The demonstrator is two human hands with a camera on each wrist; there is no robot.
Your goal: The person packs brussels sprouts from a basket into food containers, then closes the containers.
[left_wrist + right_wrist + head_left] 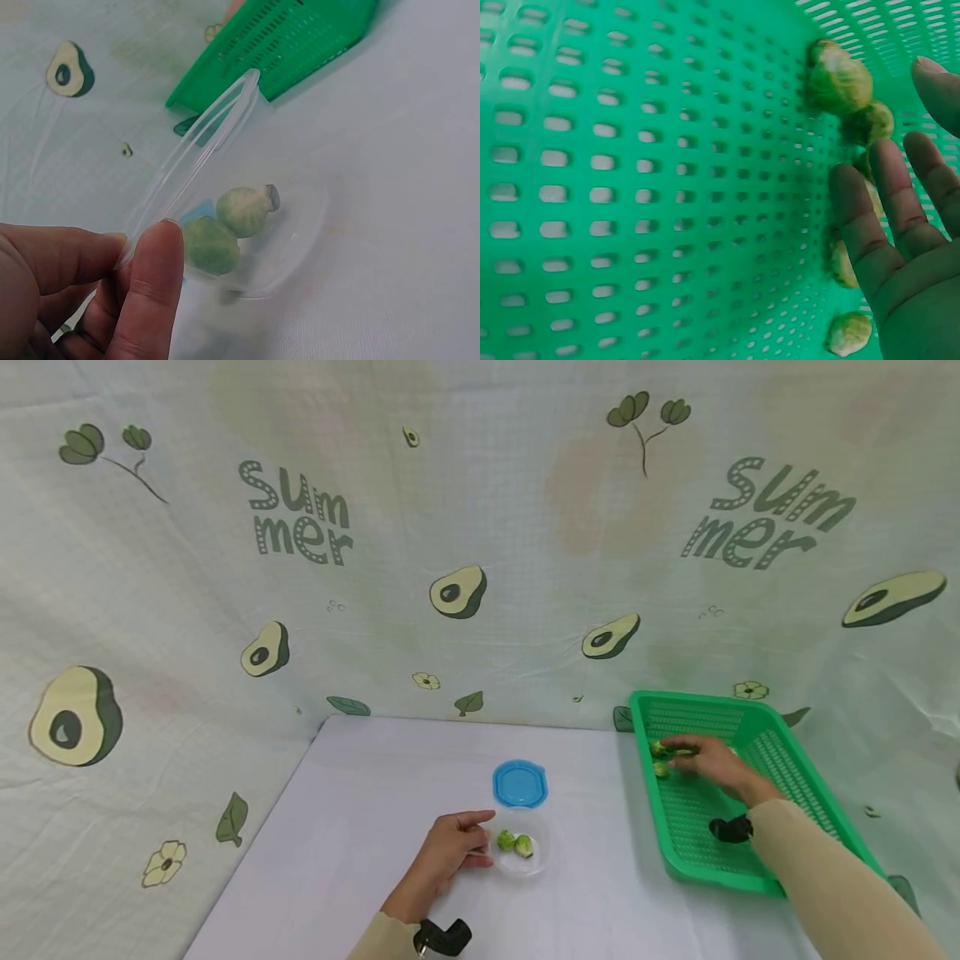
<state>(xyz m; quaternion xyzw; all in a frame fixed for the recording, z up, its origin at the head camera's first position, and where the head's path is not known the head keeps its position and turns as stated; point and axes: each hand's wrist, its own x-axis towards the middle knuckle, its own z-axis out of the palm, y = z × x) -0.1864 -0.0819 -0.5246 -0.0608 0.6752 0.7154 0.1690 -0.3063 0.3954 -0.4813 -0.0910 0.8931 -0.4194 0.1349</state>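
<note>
Plainly, we have a green basket (686, 831), our right hand (712, 764) inside it with fingers loosely extended, our left hand (450, 847) left of it pinching a clear bowl (542, 843) by its rim, a blue lid (520, 783) also left of it, and Brussels sprouts (523, 846) in basket and bowl.

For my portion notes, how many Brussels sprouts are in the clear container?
2. In the head view, the left sprout lies nearer the left hand, and the right sprout lies beside it. None seems hidden.
</note>
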